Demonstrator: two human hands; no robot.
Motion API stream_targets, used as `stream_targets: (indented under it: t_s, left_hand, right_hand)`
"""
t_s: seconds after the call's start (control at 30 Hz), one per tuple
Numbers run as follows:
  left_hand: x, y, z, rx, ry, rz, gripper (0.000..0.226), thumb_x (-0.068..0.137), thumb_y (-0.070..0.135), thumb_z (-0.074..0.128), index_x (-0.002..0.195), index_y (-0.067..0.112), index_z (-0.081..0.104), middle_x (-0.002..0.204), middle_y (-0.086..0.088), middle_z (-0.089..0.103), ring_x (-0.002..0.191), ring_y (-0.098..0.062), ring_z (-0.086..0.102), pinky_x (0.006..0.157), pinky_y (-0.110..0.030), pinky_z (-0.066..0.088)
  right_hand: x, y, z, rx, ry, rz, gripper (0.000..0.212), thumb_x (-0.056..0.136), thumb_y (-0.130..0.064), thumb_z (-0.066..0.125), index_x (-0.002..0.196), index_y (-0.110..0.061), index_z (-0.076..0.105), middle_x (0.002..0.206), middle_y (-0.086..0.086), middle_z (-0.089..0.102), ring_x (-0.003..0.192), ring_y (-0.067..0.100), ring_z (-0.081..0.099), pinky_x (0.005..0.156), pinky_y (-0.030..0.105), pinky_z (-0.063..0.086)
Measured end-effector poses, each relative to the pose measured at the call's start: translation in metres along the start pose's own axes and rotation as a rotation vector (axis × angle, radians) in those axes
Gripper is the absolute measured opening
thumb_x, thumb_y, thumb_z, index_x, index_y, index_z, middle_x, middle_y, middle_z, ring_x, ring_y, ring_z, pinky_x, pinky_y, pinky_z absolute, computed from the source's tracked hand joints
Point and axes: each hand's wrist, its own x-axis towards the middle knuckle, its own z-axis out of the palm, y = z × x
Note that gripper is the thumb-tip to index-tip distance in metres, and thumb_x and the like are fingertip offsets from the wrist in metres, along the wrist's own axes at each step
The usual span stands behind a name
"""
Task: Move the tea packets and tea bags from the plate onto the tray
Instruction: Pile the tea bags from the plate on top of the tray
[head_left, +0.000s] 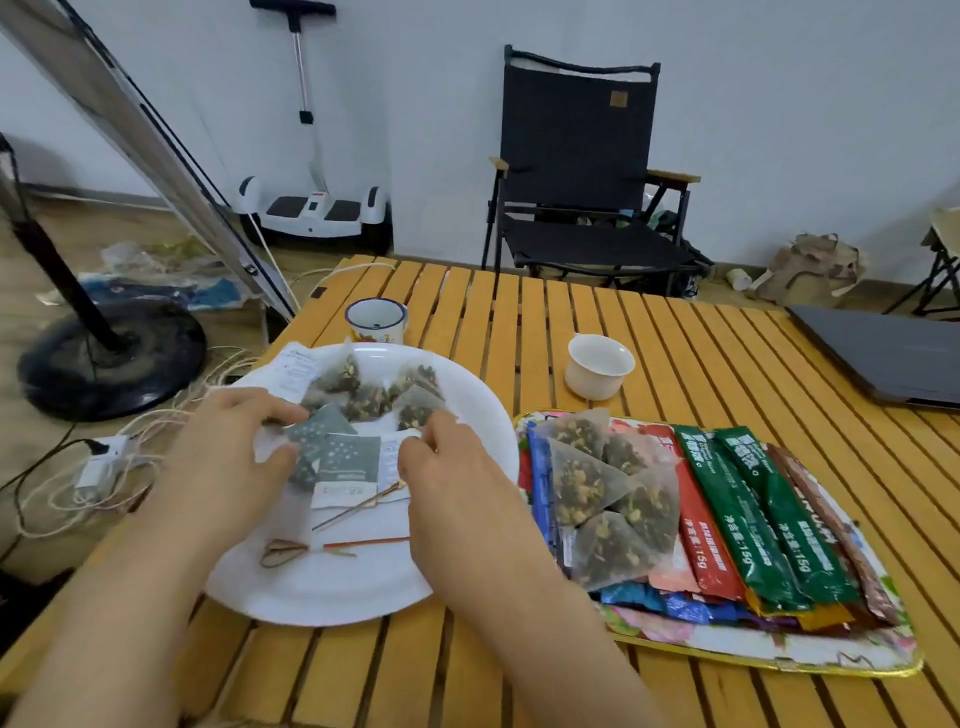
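A white plate (363, 587) lies at the table's front left, holding grey-green square tea packets (337, 454), white paper packets and several pyramid tea bags (371, 389) at its far side. My left hand (228, 447) rests on the plate's left part, fingers touching the grey-green packets. My right hand (452, 483) is over the plate's right part, fingertips pinching at a pyramid tea bag (421, 413). To the right, the flowered tray (779, 654) carries several pyramid tea bags (608, 483) on top of long red, green, blue and brown stick packets (748, 519).
An enamel mug (376, 319) stands behind the plate and a white cup (597, 366) behind the tray. A closed laptop (883, 358) lies at the table's right edge. A black folding chair (582, 171) stands beyond the table. Strings and twigs lie on the plate's front.
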Motion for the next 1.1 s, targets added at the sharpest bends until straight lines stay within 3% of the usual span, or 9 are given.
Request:
stream_targets:
  t_s: [0.13,0.27,0.43,0.53,0.63,0.73,0.83,0.97,1.1]
  left_hand:
    - [0.009,0.002,0.02,-0.04,-0.04,0.05,0.035,0.086,0.017,0.062,0.117,0.033,0.058,0.146,0.0,0.035,0.123,-0.023,0.047,0.103,-0.038,0.034]
    - [0.007,0.012,0.036,0.016,-0.028,0.023,0.039,0.09,0.027,0.055,0.125,0.043,0.048,0.154,0.002,0.024,0.142,-0.017,0.021,0.107,-0.044,0.021]
    - [0.007,0.011,0.035,0.058,-0.016,-0.029,0.033,0.093,0.033,0.048,0.124,0.046,0.05,0.15,0.009,0.028,0.134,-0.021,0.028,0.103,-0.043,0.023]
    - [0.008,0.007,0.034,-0.009,0.006,-0.015,0.032,0.092,0.027,0.051,0.121,0.041,0.054,0.141,0.007,0.033,0.125,-0.022,0.04,0.1,-0.041,0.034]
    - [0.01,0.01,0.031,-0.173,0.056,-0.113,0.037,0.092,0.014,0.051,0.127,0.026,0.047,0.133,-0.004,0.034,0.097,-0.021,0.051,0.081,-0.03,0.04]
    - [0.01,0.011,0.027,-0.143,0.039,-0.288,0.048,0.09,0.009,0.055,0.134,0.015,0.035,0.129,-0.013,0.041,0.095,-0.026,0.048,0.072,-0.031,0.035]
    - [0.008,0.008,0.028,-0.106,0.016,-0.319,0.044,0.088,0.011,0.059,0.127,0.014,0.039,0.112,-0.01,0.058,0.09,-0.024,0.051,0.069,-0.032,0.036]
    - [0.005,0.007,0.026,-0.167,0.042,-0.342,0.037,0.085,0.018,0.064,0.118,0.02,0.048,0.09,-0.001,0.062,0.083,-0.021,0.055,0.067,-0.031,0.039]
    - [0.005,0.011,0.02,-0.168,0.09,-0.337,0.042,0.084,0.023,0.061,0.121,0.029,0.043,0.087,-0.001,0.064,0.078,-0.023,0.059,0.063,-0.03,0.044]
  right_hand:
    - [0.009,0.003,0.023,0.001,0.019,0.057,0.036,0.086,-0.002,0.047,0.12,-0.013,0.044,0.14,0.006,0.026,0.117,0.025,0.039,0.071,0.028,0.028]
    - [0.027,0.015,0.035,0.096,0.13,0.091,0.049,0.084,-0.004,0.049,0.129,-0.019,0.038,0.149,0.004,0.02,0.126,0.024,0.037,0.094,0.034,0.043]
    - [0.043,0.025,0.039,0.042,0.063,0.123,0.055,0.087,-0.006,0.046,0.137,-0.024,0.033,0.157,0.0,0.015,0.146,0.022,0.005,0.111,0.04,0.024]
    - [0.045,0.026,0.039,0.0,0.006,0.093,0.055,0.085,-0.003,0.043,0.136,-0.022,0.035,0.145,-0.003,0.036,0.141,0.02,0.021,0.107,0.037,0.025]
    - [0.044,0.025,0.033,0.052,0.029,0.115,0.042,0.083,0.001,0.042,0.119,-0.02,0.049,0.122,-0.002,0.052,0.113,0.02,0.048,0.094,0.034,0.036]
    - [0.043,0.027,0.029,0.12,0.014,0.181,0.03,0.088,0.0,0.042,0.111,-0.017,0.05,0.107,0.001,0.059,0.093,0.022,0.055,0.083,0.036,0.046]
    - [0.044,0.03,0.03,0.172,0.013,0.217,0.028,0.09,-0.004,0.046,0.115,-0.017,0.047,0.097,0.003,0.059,0.08,0.019,0.055,0.069,0.034,0.049]
    - [0.045,0.029,0.03,0.186,0.038,0.224,0.048,0.086,0.004,0.049,0.126,-0.02,0.039,0.115,0.002,0.042,0.081,0.02,0.054,0.07,0.034,0.05]
    - [0.051,0.028,0.028,0.102,0.009,0.16,0.072,0.08,0.01,0.05,0.138,-0.028,0.03,0.142,0.003,0.025,0.093,0.027,0.059,0.077,0.04,0.053]
